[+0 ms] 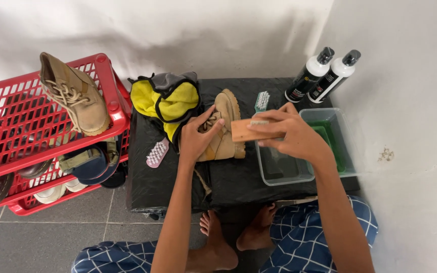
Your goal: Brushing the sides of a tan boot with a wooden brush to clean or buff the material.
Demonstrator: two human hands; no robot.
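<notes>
Left hand (195,139) grips tan suede lace-up boot (224,129), fingers curled around its ankle, on black-covered low table (238,177). Right hand (292,134) closed on wooden-backed brush (246,130) beside boot. Clear plastic tub (284,169) under right wrist. Yellow-grey cloth (170,101), pink brush (157,153), two white bottles with black labels (324,76) against white wall. Red plastic shoe rack (16,116) left.

Bottles (324,75) block back right; container (284,172) right; bare cloth (150,184) front-left.
</notes>
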